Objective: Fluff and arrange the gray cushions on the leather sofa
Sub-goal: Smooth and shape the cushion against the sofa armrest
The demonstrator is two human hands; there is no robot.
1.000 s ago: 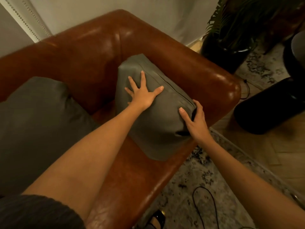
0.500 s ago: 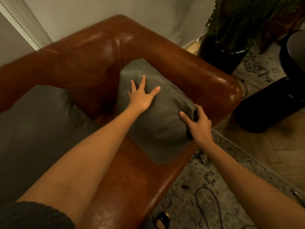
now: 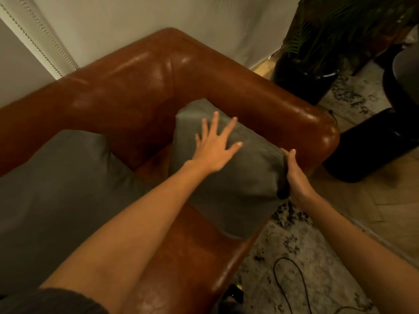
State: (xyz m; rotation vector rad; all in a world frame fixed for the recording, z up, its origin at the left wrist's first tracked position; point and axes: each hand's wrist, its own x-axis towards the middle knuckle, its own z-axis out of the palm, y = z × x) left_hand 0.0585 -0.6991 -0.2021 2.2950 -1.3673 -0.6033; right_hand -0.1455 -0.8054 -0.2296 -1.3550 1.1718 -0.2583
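- The gray cushion (image 3: 229, 177) is leaning in the corner of the brown leather sofa (image 3: 140, 87), against its armrest.
- The left hand (image 3: 215, 147) is lying flat on the cushion's top face, fingers spread apart.
- The right hand (image 3: 294, 175) is pressing against the cushion's right edge, fingers held together and extended, not gripping.
- A second gray cushion (image 3: 56, 189) is resting on the seat to the left.

Your left hand (image 3: 215, 148): bare, no rings visible, nails short with pale glossy finish. Your right hand (image 3: 297, 175): bare, same pale nail on thumb. Both your forearms bare, no watch or bracelet. Dark knitted sleeve (image 3: 56, 301) bunched high on your left arm.
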